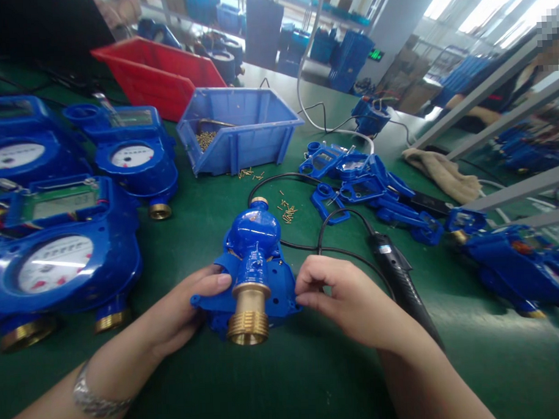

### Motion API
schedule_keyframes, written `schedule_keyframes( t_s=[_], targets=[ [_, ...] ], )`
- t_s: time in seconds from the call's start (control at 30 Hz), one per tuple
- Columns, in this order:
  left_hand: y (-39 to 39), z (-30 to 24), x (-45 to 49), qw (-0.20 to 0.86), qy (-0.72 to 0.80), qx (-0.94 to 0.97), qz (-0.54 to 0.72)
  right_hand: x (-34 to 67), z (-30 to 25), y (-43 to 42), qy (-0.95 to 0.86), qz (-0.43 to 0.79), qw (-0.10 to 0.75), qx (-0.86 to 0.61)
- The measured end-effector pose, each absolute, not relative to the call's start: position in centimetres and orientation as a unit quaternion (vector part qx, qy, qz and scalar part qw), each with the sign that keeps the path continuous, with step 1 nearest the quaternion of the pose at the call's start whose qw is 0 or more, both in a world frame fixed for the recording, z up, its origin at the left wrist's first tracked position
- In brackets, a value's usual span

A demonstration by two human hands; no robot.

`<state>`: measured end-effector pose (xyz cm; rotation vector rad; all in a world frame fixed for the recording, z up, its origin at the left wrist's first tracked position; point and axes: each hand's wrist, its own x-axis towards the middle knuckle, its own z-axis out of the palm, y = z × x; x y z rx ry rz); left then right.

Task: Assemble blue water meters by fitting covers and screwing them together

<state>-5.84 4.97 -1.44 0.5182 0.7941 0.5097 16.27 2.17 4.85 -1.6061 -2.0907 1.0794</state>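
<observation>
A: Where are we looking from?
B: From the person's head, in our single view, facing forward and down over the green bench point(322, 370).
A: How near are we?
B: Close: we see the forearms point(132, 343) enter from the lower edge, with the left hand point(184, 298) and right hand point(339, 287) either side of a blue-and-brass unit point(254, 265) near our centre.
A: How far do we see?
B: Past the red bin point(156, 79) and blue bin point(254, 143), to bright strips of light point(492, 6) at upper right. We see the background leaning, so our view is tilted sideways.
</observation>
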Motion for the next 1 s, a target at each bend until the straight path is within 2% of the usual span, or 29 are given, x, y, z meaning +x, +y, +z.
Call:
schedule_keyframes(
  t_s=[0.13,0.33,0.43,0.57,0.8,1.0],
  targets=[
    [4.9,-1.4,-5.8,0.857,0.377,0.249,0.248,16.1,4.5,1.0,-0.743,0.325,0.165,-0.561],
    [4.8,-1.6,-6.0,0.857,0.375,0.250,0.251,16.9,5.7,1.3,-0.789,0.337,0.120,-0.500],
    [4.8,-1.8,-5.9,0.862,0.360,0.247,0.256,17.5,4.9,4.0,-0.751,0.280,0.129,-0.584],
    [4.8,-1.8,-5.8,0.869,0.344,0.238,0.265,17.9,1.3,9.4,-0.696,0.172,0.101,-0.690],
    [4.9,-1.8,-5.8,0.866,0.346,0.250,0.262,17.8,-2.8,13.1,-0.713,0.139,0.015,-0.687],
    [4.9,-2.2,-6.0,0.864,0.343,0.260,0.261,17.9,-2.9,13.0,-0.711,0.136,0.052,-0.688]
  ],
)
